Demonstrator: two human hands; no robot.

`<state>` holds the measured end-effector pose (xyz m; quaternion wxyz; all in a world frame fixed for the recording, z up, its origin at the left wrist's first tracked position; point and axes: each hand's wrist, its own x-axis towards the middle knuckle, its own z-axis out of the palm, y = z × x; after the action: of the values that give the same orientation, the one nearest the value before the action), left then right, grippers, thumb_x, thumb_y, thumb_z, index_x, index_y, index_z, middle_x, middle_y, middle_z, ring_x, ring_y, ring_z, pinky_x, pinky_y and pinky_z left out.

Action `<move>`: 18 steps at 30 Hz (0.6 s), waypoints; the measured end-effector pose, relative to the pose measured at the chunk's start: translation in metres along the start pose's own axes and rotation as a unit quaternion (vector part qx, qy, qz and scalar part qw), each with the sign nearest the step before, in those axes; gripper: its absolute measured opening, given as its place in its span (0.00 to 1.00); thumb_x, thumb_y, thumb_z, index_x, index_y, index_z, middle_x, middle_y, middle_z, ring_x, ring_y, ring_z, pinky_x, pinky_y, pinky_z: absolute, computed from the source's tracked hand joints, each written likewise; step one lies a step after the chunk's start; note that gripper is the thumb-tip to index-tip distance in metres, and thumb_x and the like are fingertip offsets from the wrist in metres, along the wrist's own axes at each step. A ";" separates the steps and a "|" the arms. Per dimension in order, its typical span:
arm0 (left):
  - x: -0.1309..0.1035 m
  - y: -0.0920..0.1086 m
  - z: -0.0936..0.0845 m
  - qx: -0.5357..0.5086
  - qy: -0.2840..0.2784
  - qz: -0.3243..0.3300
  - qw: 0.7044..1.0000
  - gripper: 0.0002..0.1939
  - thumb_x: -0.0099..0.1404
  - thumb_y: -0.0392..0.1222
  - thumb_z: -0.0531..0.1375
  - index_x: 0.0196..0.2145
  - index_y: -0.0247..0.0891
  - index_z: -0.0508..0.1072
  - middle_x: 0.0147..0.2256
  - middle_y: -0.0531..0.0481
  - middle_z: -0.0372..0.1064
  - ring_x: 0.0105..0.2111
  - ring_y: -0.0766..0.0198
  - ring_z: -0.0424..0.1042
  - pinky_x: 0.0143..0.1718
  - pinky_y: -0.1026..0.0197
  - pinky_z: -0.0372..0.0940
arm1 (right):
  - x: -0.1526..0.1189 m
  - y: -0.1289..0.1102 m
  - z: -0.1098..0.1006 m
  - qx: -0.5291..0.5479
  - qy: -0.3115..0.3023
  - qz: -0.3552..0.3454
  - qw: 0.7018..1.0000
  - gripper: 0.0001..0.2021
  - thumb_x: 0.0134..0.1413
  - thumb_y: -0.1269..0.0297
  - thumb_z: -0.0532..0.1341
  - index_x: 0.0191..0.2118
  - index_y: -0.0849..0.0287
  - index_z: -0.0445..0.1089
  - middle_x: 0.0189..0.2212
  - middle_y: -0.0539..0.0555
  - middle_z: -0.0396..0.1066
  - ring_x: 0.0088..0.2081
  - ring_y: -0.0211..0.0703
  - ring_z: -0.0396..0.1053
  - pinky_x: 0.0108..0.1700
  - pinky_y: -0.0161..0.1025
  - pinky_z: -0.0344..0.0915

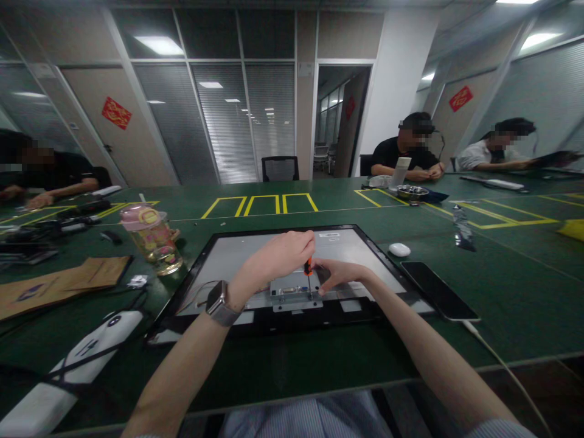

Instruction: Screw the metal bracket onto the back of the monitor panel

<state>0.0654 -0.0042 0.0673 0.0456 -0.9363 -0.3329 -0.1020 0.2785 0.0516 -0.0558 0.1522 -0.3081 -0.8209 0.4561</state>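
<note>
A flat display panel (237,250) with a black frame lies back side up on the green table before me. Near its front edge sits a metal bracket with a connector board (292,292). My left hand (280,258), a watch on its wrist, is closed round the top of an orange and black screwdriver (309,267). The screwdriver stands upright, its shaft reaching down to the right part of the bracket. My right hand (340,275) is beside the shaft, thumb and fingers apart, the thumb close to the bracket. Whether its fingertips touch the screwdriver is unclear.
Right of the panel lie a phone (438,290) with a cable and a white earbud case (399,249). On the left are a drink bottle (152,240), a paper bag (68,283) and a white power strip (86,359). Several people sit around the table.
</note>
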 end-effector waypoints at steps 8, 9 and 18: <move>0.003 0.002 0.002 -0.009 0.018 -0.007 1.000 0.23 0.70 0.48 0.41 0.31 0.36 0.71 0.29 0.47 0.70 0.29 0.63 0.67 0.30 0.61 0.56 | -0.001 -0.005 0.000 -0.012 0.003 0.025 1.000 0.34 0.33 0.49 0.71 0.49 0.57 0.65 0.52 0.56 0.63 0.55 0.58 0.59 0.58 0.52 0.53; 0.002 0.001 0.002 0.001 0.020 -0.004 1.000 0.22 0.70 0.46 0.41 0.31 0.36 0.71 0.30 0.47 0.69 0.29 0.63 0.66 0.30 0.61 0.56 | -0.001 -0.005 0.000 -0.010 0.001 0.023 1.000 0.35 0.33 0.49 0.71 0.49 0.57 0.65 0.52 0.56 0.63 0.55 0.58 0.59 0.58 0.52 0.53; 0.003 0.001 0.004 -0.051 0.043 0.028 0.997 0.20 0.71 0.45 0.41 0.39 0.35 0.70 0.36 0.45 0.70 0.34 0.64 0.67 0.35 0.62 0.58 | 0.002 0.003 0.000 0.001 -0.007 -0.003 1.000 0.36 0.34 0.51 0.71 0.51 0.59 0.63 0.52 0.56 0.62 0.56 0.56 0.57 0.58 0.50 0.52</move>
<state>0.0695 -0.0026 0.0643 0.0146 -0.9411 -0.2988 -0.1577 0.2779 0.0542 -0.0584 0.1484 -0.3021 -0.8226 0.4583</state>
